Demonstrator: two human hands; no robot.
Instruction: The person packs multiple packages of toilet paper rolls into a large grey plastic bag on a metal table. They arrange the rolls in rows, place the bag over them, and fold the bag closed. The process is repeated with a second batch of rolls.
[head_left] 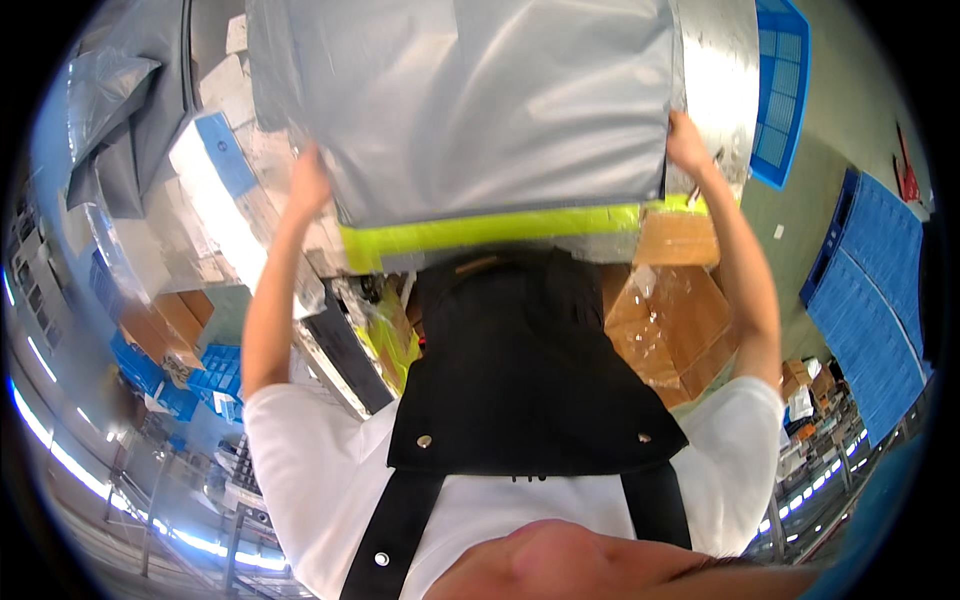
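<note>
Both hands, left [308, 185] and right [688, 140], grip the grey padded cover [460, 100], fingers hidden behind it.

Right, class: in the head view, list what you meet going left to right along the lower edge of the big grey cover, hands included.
Left hand → yellow strip → cardboard box, just below the edge → right hand → blue crate. Both hands grip the grey cover at its sides.
</note>
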